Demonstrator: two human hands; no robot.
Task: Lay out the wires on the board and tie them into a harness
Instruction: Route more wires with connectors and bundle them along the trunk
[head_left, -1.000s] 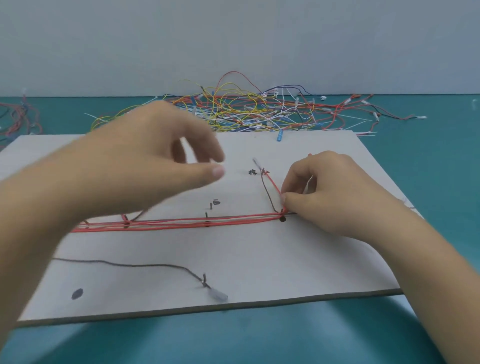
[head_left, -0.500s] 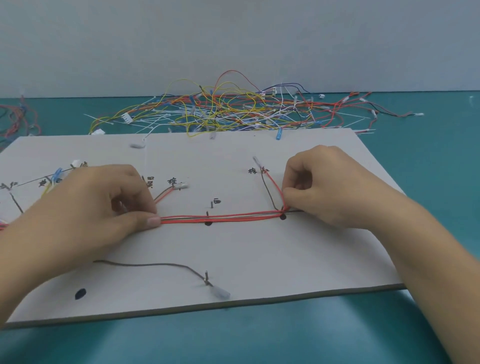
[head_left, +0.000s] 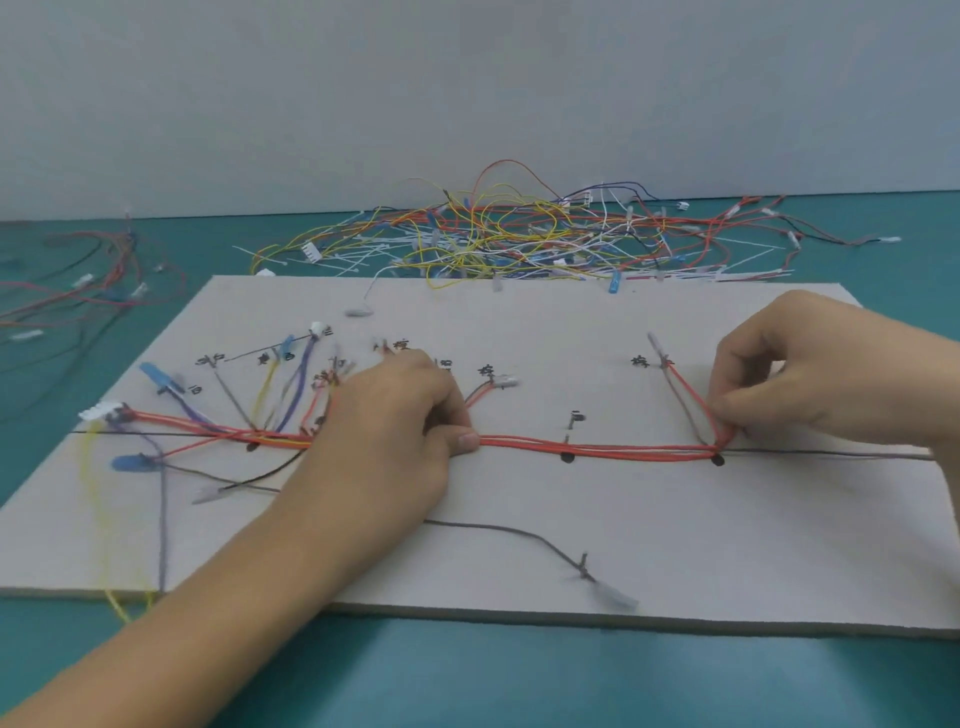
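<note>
The red wire bundle (head_left: 597, 450), run across the board (head_left: 571, 551), is held taut, prob. for tying, w/ the grip of the left hand (head_left: 395, 431) clamped on it nr centre & that of the right hand (head_left: 810, 374) clamped at its bend nr the right edge.

Plain pale grey wall (head_left: 467, 78), teal tabletop (head_left: 519, 680), soft, seemingly even light

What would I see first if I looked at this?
Two hands: the left hand and right hand each pinch a bundle of red wires stretched across the middle of the grey board. Behind the board, a tangled heap of colourful wires sprawls on the teal table.
</note>
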